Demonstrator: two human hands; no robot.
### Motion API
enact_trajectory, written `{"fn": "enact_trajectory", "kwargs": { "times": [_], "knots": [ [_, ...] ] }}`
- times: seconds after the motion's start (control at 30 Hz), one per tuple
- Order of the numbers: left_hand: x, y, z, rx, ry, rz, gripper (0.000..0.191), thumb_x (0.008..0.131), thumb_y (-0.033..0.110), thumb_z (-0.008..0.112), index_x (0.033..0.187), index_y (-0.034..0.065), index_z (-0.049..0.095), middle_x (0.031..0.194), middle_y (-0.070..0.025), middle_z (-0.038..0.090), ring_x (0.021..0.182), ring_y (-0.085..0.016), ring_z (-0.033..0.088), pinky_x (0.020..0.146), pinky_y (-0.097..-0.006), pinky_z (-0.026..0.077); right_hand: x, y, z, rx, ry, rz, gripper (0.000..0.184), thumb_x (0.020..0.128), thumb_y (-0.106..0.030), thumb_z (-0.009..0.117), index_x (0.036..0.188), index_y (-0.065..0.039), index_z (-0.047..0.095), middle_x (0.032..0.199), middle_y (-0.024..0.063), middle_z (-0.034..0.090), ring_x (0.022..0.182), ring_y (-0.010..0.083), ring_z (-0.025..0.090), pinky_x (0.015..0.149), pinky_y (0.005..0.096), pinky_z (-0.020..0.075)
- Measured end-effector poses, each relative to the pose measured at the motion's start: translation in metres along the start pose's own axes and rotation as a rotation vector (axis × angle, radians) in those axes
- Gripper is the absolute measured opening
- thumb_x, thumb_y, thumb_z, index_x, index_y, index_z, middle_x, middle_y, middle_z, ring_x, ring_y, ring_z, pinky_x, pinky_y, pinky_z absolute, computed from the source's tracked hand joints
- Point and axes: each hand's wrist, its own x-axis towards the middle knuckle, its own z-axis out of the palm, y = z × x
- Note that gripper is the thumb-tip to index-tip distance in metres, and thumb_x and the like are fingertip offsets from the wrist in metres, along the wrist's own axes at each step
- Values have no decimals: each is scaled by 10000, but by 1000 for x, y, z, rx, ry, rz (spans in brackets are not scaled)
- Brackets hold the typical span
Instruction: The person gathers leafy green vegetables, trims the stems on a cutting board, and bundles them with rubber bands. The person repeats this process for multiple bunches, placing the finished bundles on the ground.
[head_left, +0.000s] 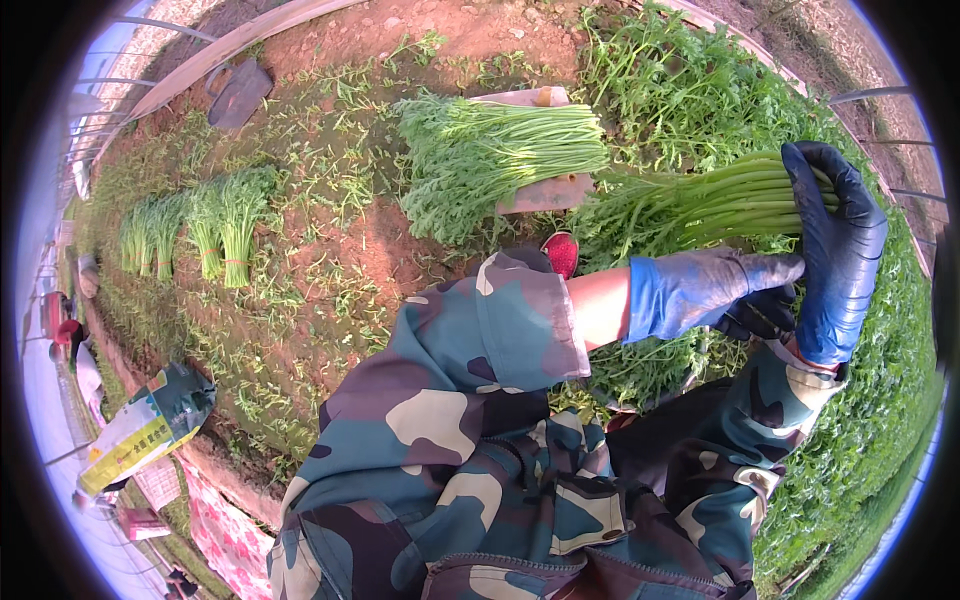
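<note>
My right hand (844, 232), in a blue glove darkened with dirt, is closed around the cut stem ends of a bunch of feathery leafy greens (720, 199), whose leaves point left. My left hand (697, 289), in a similar glove, is just below the stems, its fingertips against the right hand. Dark gloved fingers show beneath it; whether they grip anything is hidden. Farther forward, a larger pile of cut greens (517, 142) lies across a pale board or low stand (547, 195), stems to the right.
Banded bunches of greens (236, 232) stand in a row on the littered soil at left. Uncut greens (847, 450) grow along the right. A dark bucket-like container (241, 94), a fertilizer bag (150, 427) and a red shoe (561, 253) are also in view.
</note>
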Motion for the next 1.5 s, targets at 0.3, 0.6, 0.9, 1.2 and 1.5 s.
{"fn": "enact_trajectory", "kwargs": {
  "times": [0.3, 0.6, 0.9, 1.2, 1.5],
  "knots": [
    [-33, 146, -114, 1712, 297, 740, 1354, 399, 493, 911, 1443, 6, 197, 1467, -183, 267, 1351, -335, 282, 1100, -460, 257, 70, -35, 76, 371, -77, -86, 152, 856, -88, 672, 991, -18, 671, 873, 10, 678, 737, 73, 601, 699, 215, 493],
    [45, 149, -256, 2304, 315, -149, 799, 662, 251, 772, 1374, 231, 410, 1175, -86, 605, 1067, -258, 586, 883, -399, 474, 95, 173, 303, 1117, -99, 353, 177, 873, -173, 657, 980, -33, 676, 900, 37, 682, 766, 79, 600, 693, 237, 492],
    [45, 65, -389, 2359, 363, -366, 1002, 608, 745, 628, 1381, 147, 409, 1026, -147, 556, 966, -316, 558, 827, -439, 458, 46, 270, 419, 241, -162, 111, 269, 904, -275, 562, 956, -22, 634, 879, 206, 638, 821, 351, 616, 764, 397, 481],
    [47, 73, -377, 2283, 360, -537, 957, 603, 712, 661, 1370, 186, 436, 1149, -207, 529, 1066, -368, 509, 932, -465, 394, 50, 256, 416, 66, -291, 204, 369, 949, -379, 446, 1005, -38, 576, 961, 228, 586, 906, 412, 572, 806, 469, 464],
    [41, 72, -377, 2283, 387, -500, 930, 607, 686, 681, 1359, 191, 448, 1086, -158, 535, 1015, -340, 512, 892, -458, 413, 75, 261, 394, 309, -134, 205, 468, 961, -403, 424, 1154, -2, 569, 1142, 246, 579, 1075, 406, 539, 934, 446, 418]
  ]
}}
